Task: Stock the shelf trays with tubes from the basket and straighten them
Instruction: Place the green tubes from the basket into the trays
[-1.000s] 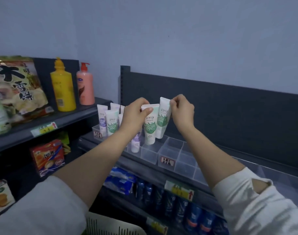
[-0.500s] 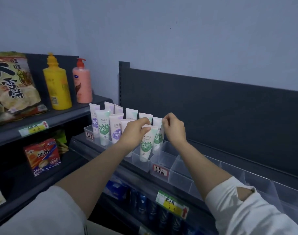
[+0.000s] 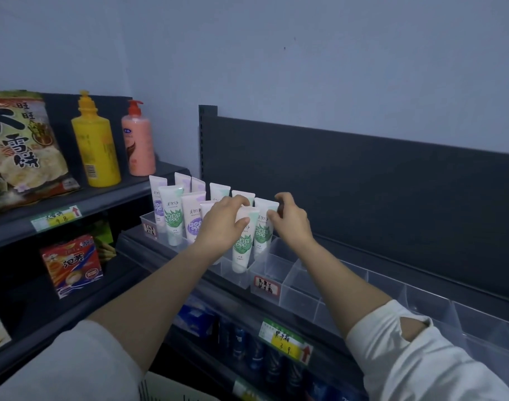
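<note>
Two white tubes with green leaf print stand in one compartment of the clear divided shelf trays (image 3: 293,287). My left hand (image 3: 222,225) grips the top of the front green tube (image 3: 241,251). My right hand (image 3: 290,219) pinches the top corner of the rear green tube (image 3: 261,233). Left of them, several purple and green tubes (image 3: 172,218) stand upright in the tray compartments. The white basket (image 3: 160,390) shows only as a rim at the bottom edge.
A yellow bottle (image 3: 95,143), a pink pump bottle (image 3: 138,143) and a snack bag (image 3: 18,146) sit on the left shelf, a red box (image 3: 73,264) below. Blue cans (image 3: 256,351) line the lower shelf. Tray compartments to the right hold nothing.
Both hands have come down from above the trays, lowering the two green tubes into a compartment where they now stand.
</note>
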